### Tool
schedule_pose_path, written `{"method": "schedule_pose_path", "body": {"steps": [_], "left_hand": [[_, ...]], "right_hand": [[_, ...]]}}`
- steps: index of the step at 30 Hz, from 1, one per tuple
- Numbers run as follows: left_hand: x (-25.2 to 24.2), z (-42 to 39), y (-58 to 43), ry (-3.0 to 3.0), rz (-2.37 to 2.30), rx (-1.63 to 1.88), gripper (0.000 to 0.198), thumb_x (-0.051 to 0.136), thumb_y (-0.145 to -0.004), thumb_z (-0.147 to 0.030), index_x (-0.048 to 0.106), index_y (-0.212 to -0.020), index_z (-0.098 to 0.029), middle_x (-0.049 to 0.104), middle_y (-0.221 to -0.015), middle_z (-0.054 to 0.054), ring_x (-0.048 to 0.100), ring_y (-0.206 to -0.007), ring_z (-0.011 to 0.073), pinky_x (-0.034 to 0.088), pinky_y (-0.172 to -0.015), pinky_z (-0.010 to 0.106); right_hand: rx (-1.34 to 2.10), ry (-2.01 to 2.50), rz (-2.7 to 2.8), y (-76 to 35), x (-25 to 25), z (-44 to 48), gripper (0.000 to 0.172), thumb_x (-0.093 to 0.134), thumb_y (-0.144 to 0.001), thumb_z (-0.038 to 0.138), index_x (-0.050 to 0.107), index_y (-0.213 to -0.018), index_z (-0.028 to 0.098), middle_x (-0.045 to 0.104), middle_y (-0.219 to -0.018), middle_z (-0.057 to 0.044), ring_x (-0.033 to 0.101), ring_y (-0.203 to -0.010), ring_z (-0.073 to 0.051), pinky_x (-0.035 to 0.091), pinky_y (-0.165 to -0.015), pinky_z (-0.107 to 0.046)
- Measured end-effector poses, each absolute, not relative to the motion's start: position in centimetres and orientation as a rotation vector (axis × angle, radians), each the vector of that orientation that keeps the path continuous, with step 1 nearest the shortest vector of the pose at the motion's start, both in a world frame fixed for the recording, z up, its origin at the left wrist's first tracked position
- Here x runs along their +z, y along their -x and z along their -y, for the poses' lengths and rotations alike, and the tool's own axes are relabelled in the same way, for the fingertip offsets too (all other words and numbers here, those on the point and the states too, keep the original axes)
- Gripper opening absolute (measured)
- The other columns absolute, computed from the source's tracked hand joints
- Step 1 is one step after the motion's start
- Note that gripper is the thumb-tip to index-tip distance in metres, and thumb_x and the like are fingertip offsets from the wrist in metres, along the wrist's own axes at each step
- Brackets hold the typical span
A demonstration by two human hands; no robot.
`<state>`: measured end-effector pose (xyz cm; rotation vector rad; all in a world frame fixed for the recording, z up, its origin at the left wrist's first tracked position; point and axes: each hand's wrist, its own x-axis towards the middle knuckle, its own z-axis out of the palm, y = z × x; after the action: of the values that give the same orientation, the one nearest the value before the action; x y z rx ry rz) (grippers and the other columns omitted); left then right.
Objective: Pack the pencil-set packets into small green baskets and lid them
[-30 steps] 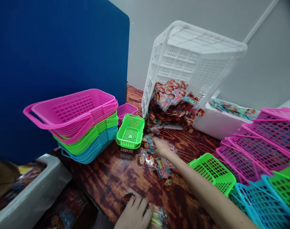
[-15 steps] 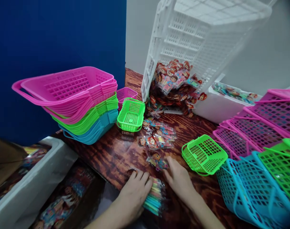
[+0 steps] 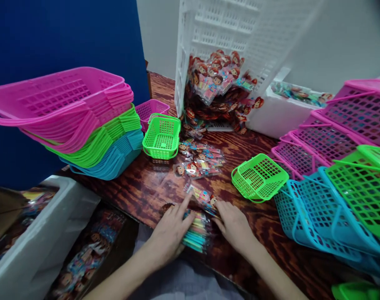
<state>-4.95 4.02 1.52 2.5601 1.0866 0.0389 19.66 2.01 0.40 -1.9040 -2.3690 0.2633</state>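
Basket stack (image 3: 93, 125), pink over green over blue, set on the tabletop (image 3: 136, 196). Left hand (image 3: 167, 231) laid across a bundle (image 3: 196, 235) of packets — whether clamped cannot be told. Packet (image 3: 204, 196) just beyond the bundle, its near end pinched by the right hand (image 3: 235, 223). Green basket (image 3: 260, 179) — placed beside filled baskets (image 3: 330, 175).

White crate (image 3: 224, 31): top cut off by upper edge. Packet bundle (image 3: 198, 231): partly hidden under left hand (image 3: 168, 228). Packet (image 3: 204, 196) at right hand (image 3: 236, 223): print too small to read. Green item (image 3: 360, 291), lower right corner: cut off, blurred, identity undetermined.
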Motion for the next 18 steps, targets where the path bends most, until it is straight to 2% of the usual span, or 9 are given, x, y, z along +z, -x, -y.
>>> {"method": "schedule_pose_path", "body": {"steps": [1, 3, 5, 9, 13, 18], "left_hand": [[1.5, -4.2, 5.0, -2.562, -1.071, 0.043, 0.080, 0.070, -0.066, -0.010, 0.040, -0.138, -0.023, -0.007, -0.166, 0.015, 0.042, -0.129, 0.0338, 0.035, -0.105, 0.044], [1.7, -4.7, 5.1, -2.570, -1.024, 0.046, 0.077, 0.071, -0.065, -0.009, 0.042, -0.135, -0.023, -0.011, -0.166, 0.014, 0.043, -0.128, 0.0330, 0.036, -0.104, 0.043], [1.9, -5.3, 5.2, -2.581, -0.959, 0.031, 0.072, 0.070, -0.068, -0.011, 0.044, -0.134, -0.024, -0.004, -0.166, 0.013, 0.043, -0.129, 0.0322, 0.035, -0.105, 0.043], [2.0, -6.1, 5.2, -2.594, -0.889, -0.006, 0.075, 0.069, -0.069, -0.014, 0.042, -0.138, -0.024, 0.013, -0.164, 0.013, 0.042, -0.132, 0.0330, 0.031, -0.110, 0.046], [2.0, -6.2, 5.1, -2.602, -0.911, -0.019, 0.075, 0.068, -0.069, -0.013, 0.043, -0.139, -0.025, 0.012, -0.164, 0.012, 0.046, -0.127, 0.0327, 0.033, -0.108, 0.046], [2.1, -6.0, 5.0, -2.616, -0.892, -0.021, 0.075, 0.067, -0.070, -0.013, 0.042, -0.140, -0.024, 0.012, -0.165, 0.013, 0.045, -0.128, 0.0326, 0.033, -0.107, 0.044]], "right_hand": [[0.309, 1.898, 2.376, -19.9, 0.4, -2.0, 0.041, 0.057, -0.086, 0.013, 0.051, -0.125, 0.023, 0.067, -0.113, -0.012, 0.063, -0.100, -0.029, 0.051, -0.086, -0.044], [0.387, 1.835, 2.399, -20.3, 0.5, -2.1, 0.049, 0.054, -0.085, 0.008, 0.049, -0.132, 0.023, 0.065, -0.123, -0.011, 0.063, -0.105, -0.027, 0.051, -0.090, -0.041], [0.464, 1.733, 2.433, -20.5, 0.8, -2.4, 0.052, 0.052, -0.086, 0.005, 0.049, -0.134, 0.024, 0.063, -0.130, -0.010, 0.062, -0.112, -0.025, 0.050, -0.094, -0.038], [0.577, 1.726, 2.406, -21.1, 1.3, -2.6, 0.045, 0.062, -0.084, 0.011, 0.057, -0.127, 0.024, 0.066, -0.122, -0.008, 0.060, -0.113, -0.026, 0.049, -0.098, -0.040], [0.720, 1.844, 2.225, -22.4, 1.6, -2.1, 0.049, 0.071, -0.082, 0.020, 0.056, -0.128, 0.027, 0.064, -0.117, -0.007, 0.060, -0.110, -0.027, 0.050, -0.096, -0.041], [0.813, 1.823, 2.094, -22.5, 1.1, -1.4, 0.061, 0.069, -0.081, 0.015, 0.049, -0.137, 0.031, 0.060, -0.123, -0.006, 0.057, -0.116, -0.026, 0.047, -0.101, -0.041]]}}
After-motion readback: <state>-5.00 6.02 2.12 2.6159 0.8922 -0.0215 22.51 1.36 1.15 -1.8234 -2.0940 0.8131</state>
